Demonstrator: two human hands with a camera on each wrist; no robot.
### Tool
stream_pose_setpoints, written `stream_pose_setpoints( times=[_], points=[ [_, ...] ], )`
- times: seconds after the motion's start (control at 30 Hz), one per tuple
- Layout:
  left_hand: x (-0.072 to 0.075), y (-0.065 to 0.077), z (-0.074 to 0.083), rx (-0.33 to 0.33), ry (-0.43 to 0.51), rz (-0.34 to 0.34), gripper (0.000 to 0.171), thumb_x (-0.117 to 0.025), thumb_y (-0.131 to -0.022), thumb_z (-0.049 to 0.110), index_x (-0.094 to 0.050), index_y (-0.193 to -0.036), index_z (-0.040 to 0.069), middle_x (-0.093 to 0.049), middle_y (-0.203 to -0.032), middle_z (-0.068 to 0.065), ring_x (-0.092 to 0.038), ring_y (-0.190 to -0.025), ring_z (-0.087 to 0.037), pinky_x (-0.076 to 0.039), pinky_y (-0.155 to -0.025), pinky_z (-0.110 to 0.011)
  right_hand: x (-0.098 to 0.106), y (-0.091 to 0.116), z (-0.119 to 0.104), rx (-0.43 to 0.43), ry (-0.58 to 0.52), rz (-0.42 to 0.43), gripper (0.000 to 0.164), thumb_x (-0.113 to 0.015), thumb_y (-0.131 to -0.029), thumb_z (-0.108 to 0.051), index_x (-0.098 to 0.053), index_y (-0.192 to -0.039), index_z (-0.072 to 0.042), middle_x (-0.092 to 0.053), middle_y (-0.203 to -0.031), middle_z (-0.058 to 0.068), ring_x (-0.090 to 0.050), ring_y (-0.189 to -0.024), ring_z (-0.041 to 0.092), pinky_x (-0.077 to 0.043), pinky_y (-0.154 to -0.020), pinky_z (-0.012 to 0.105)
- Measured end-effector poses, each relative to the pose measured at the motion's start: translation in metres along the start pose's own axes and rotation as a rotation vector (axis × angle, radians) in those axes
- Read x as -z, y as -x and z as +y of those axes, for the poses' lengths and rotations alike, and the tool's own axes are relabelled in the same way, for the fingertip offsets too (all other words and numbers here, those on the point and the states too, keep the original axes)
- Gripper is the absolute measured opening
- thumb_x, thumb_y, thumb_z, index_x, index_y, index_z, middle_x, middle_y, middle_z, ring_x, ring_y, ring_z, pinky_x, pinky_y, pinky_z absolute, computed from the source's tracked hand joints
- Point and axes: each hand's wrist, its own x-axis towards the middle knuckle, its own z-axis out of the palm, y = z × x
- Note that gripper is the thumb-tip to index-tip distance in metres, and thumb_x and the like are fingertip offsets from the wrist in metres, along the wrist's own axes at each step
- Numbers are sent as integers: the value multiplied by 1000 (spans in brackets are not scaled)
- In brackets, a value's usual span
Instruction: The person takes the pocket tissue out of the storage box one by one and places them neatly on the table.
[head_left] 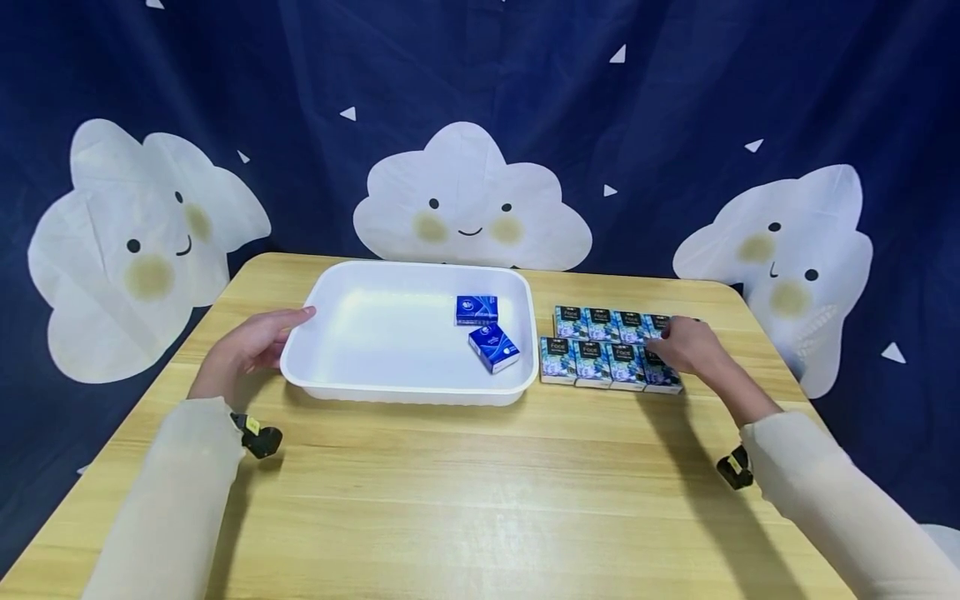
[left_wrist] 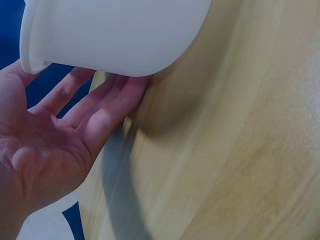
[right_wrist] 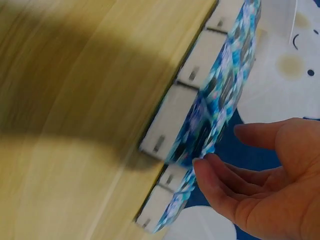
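Observation:
My left hand (head_left: 258,340) holds the left end of a white plastic tray (head_left: 405,396), thumb at the rim and fingers against the outside wall below it. Two dark blue packets, like pocket tissue packs, lie inside at the tray's right end: one packet (head_left: 477,309) behind, the other packet (head_left: 494,348) turned at an angle in front. Right of the tray, several blue floral packs (head_left: 592,363) marked FACE lie in two rows. My right hand (head_left: 688,344) is at their right end, partly covering it. In the right wrist view, its thumb and fingers (right_wrist: 212,185) are apart, fingertips close beside the packs.
All of this lies on a light wooden table (head_left: 450,500). A dark blue curtain (head_left: 480,67) with white smiling clouds hangs right behind the table's far edge. Black wrist cameras sit below both sleeves.

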Motion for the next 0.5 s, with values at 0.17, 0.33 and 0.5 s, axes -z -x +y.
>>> stream_pose_setpoints(
  times=[0.17, 0.33, 0.5],
  points=[
    [0, 1, 1, 1, 8, -2, 95, -53, -97, 66, -18, -162, 6, -72, -96, 13, -72, -88, -6, -59, -79, -28, -2, -3, -23, 14, -24, 46, 33, -53, -99, -22, -44, -70, -8, -32, -56, -3, -27, -51, 14, -32, -57, 34],
    [0, 1, 0, -1, 9, 3, 93, -52, -98, 64, -18, -162, 6, -72, -97, 13, -72, -88, -6, -59, -79, -28, -3, -8, -54, 36, -50, 87, 27, -52, -100, -22, -55, -100, 5, -47, -70, 8, -39, -57, 19, -38, -64, 38],
    [-1, 2, 0, -13, 8, 4, 93, -53, -97, 65, -20, -161, 6, -73, -99, 11, -72, -89, -7, -59, -80, -28, -4, -8, -90, 68, -90, 89, 46, -50, -102, -23, -50, -134, 9, -62, -115, 28, -58, -83, 32, -49, -79, 46]
  ],
)
